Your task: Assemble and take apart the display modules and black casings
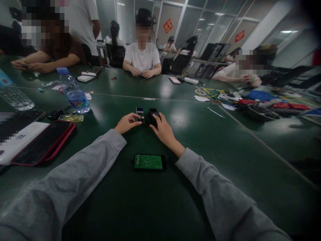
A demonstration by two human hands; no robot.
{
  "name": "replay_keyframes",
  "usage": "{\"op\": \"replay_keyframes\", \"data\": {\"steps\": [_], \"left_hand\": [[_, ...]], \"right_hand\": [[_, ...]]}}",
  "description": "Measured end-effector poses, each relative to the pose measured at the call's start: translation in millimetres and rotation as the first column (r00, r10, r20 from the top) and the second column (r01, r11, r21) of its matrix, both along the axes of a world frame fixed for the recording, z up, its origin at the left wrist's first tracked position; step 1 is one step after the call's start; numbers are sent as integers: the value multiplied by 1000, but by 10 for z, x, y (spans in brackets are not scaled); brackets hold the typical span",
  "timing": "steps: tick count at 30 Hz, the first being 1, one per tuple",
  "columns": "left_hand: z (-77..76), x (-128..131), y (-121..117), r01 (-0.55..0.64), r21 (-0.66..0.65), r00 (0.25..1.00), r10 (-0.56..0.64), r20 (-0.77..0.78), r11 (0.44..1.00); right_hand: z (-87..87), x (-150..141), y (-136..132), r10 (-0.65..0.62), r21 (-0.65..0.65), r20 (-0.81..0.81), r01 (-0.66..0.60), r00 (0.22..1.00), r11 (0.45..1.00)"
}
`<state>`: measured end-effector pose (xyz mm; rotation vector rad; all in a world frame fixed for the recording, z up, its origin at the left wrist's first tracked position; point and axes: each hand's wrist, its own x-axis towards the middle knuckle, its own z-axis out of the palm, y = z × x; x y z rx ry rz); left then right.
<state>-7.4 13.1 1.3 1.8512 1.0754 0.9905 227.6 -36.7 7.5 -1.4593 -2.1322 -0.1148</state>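
My left hand (126, 123) is closed, with thumb and fingers pinching the near side of a small electronic module (139, 110) that has a little screen at its far end. Just to its right, my right hand (164, 130) grips a small black boxy casing (151, 112), thumb on its near left side and fingers over the top. The casing's exact kind does not show. Nearer to me, between my forearms, a green circuit board (148, 161) lies face up in a black frame on the dark green table (112, 201).
To the left are a water bottle (75, 92), another bottle (13, 88) and a red-cased phone (42, 142). A wrench (215, 112) and a pile of cables (213, 93) lie on the right. Across the table sits a person in white (142, 57).
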Motion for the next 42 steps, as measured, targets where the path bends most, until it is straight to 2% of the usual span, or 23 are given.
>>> {"op": "replay_keyframes", "data": {"steps": [5,10,13,17,22,28,34,36,39,42], "left_hand": [[-15,-5,12,5,-4,1000,-5,4,1000],[-20,-17,19,17,-22,1000,-17,0,1000],[-20,-27,23,20,-33,1000,-20,-7,999],[-20,-29,23,12,-35,1000,-13,-16,999],[-12,-16,13,4,-16,1000,-4,-22,1000],[8,-16,-4,17,-18,1000,-17,-13,1000],[11,-22,-2,11,-26,1000,-12,-24,1000],[8,-24,2,11,-26,1000,-11,-27,1000],[7,-28,4,9,-33,1000,-10,-30,999],[10,-32,1,6,-37,999,-7,-33,999]], "right_hand": [[2,7,1,15,-5,-70,-16,997,1000],[-2,79,81,-21,31,-336,33,942,999],[-37,145,152,-59,0,-424,65,904,998],[-80,181,198,-109,-25,-418,109,902,994],[-84,165,191,-74,10,-348,83,935,997],[-84,216,228,-160,-95,-541,129,825,987],[-89,198,217,-230,-52,-454,233,861,971],[-70,166,192,-195,-49,-455,195,869,980],[21,222,110,-142,-107,-566,99,812,989],[203,598,-132,-152,-143,-635,78,757,987]]}}
